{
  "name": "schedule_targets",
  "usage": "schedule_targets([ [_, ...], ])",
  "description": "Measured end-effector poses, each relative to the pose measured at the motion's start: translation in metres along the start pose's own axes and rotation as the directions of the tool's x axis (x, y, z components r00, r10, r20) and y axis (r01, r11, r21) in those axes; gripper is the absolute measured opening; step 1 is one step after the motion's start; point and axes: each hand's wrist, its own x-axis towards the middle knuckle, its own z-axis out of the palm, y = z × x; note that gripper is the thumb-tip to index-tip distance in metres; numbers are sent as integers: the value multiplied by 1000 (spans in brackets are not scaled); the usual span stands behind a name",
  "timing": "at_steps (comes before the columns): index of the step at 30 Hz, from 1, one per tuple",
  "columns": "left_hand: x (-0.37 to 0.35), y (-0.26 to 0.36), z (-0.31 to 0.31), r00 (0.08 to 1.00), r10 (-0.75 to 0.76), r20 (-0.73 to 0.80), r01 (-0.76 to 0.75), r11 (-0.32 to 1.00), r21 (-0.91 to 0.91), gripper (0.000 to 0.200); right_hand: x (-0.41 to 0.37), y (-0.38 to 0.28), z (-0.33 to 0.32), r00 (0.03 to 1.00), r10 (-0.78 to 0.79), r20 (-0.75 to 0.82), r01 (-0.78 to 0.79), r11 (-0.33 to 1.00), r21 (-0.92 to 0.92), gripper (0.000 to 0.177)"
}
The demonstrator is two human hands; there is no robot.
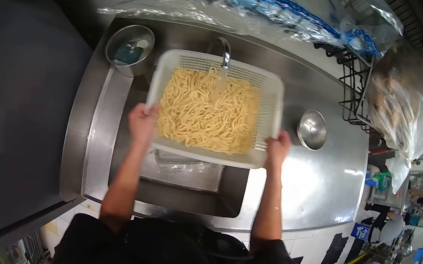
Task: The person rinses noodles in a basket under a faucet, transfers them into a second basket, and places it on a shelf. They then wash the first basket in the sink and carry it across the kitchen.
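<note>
While the metal pot (135, 69) stands at the far left corner of the sink, the person's left hand (141, 121) is closed on the left short side of a white plastic basket (206, 157), thumb up at the rim and the other fingers mostly hidden against the outer wall. The basket lies directly between the two hands, its long axis running crosswise from one to the other, so neither hand is nearer to it. Both grips sit on the half closer to the person's body, which leaves much of the basket reaching away beyond them. Inside, a broad layer of pale noodles (204, 113) covers the floor, with more bare wall showing at the right end than at the left. The sink (175, 196) opens below, its near part visible past the basket's front edge, and the faucet (226, 59) arches over the far rim near mid-length, with what looks like a thin stream falling on the noodles. At the right short side the right hand (277, 148) is closed on the rim, roughly level with the left one. Farther right, well apart from that hand, a metal bowl (312, 130) sits on the steel counter (328, 171).
</note>
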Motion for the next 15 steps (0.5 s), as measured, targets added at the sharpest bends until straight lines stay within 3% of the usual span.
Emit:
schedule_targets([
  [1,-16,8,15,999,26,21,-27,999,43,38,6,3,-20,998,32,-46,-34,999,-42,17],
  [4,-50,24,39,995,32,98,-31,999,-13,37,3,-27,-33,993,71,-99,-62,994,94,17],
  [6,-43,20,18,998,-33,55,36,997,-61,37,0,-42,-22,988,-115,-106,101,987,-124,17],
  [7,-38,15,6,995,-99,23,101,989,-107,37,-1,-29,-11,980,-190,-62,181,975,-129,17],
  [9,-31,12,-7,977,-213,33,215,952,-220,37,-31,-51,3,995,-94,33,95,995,-12,22],
  [10,-35,15,-7,972,-234,34,236,952,-197,35,-30,-36,-10,994,-107,-18,106,994,-30,23],
  [11,-44,24,3,972,-234,32,236,953,-193,35,-24,-21,-22,991,-119,-60,117,992,-42,25],
  [13,-63,43,19,986,-137,90,143,988,-58,34,-20,-27,-42,996,63,-60,-58,995,85,23],
  [15,-57,49,5,981,-121,151,124,992,-11,33,-23,-29,-26,998,17,-59,-13,997,72,20],
])
